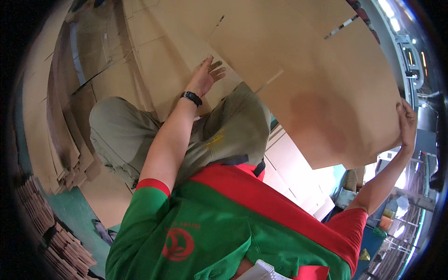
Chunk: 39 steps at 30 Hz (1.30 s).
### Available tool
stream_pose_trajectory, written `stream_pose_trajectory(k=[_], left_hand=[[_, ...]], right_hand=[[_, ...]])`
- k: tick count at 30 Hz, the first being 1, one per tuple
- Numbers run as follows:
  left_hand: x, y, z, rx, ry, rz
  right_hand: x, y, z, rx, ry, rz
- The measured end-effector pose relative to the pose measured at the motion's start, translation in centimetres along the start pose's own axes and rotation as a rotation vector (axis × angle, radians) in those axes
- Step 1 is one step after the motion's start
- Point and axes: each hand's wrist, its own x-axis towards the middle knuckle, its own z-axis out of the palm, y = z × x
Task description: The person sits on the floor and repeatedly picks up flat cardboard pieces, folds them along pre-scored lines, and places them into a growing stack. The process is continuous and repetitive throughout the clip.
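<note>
A large brown cardboard sheet [322,93] with narrow slots slants up across the right side of the view. My right hand [407,123] is closed on its right edge, thumb on the near face, with part of the fingers hidden. My left hand [205,78], a dark watch [191,97] on its wrist, is open with fingers apart. It is close to the sheet's left edge, over more flat cardboard [161,53]; whether it touches either one I cannot tell. Nothing shows in its palm.
My bent legs [233,126] rest amid the cardboard. Uneven layers of cardboard [70,121] lie to the left, and bundled stacks [65,242] stand on a green floor [70,205] at the lower left. Metal machinery or framing [413,60] runs along the right. Pale sheets [291,163] lie beneath the raised sheet.
</note>
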Motion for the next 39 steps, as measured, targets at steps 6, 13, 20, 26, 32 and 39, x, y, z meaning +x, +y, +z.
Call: stream_pose_trajectory(k=[6,13,20,26,32,39], left_hand=[[-0.2,-1.7,0.5,-0.005,-0.07,-0.031],[-1.2,-4.2,-0.4,0.131,0.033,-0.082],[-1.7,-3.7,0.5,0.255,-0.052,-0.07],[-2.9,-2.8,4.7,0.458,-0.026,-0.103],[-2.5,-1.7,2.6,0.616,0.1,0.021],[-1.4,0.2,-0.7,0.518,0.372,0.088]], right_hand=[[-3.6,1.3,0.1,-0.11,-0.027,0.025],[5.1,-4.5,6.7,-0.322,-0.059,-0.222],[14.4,-4.9,14.5,-0.488,0.106,-0.094],[8.3,7.4,5.2,-0.404,0.216,-0.146],[-11.4,19.1,-3.3,-0.545,0.187,0.318],[-36.8,24.7,5.1,-0.57,0.398,0.809]])
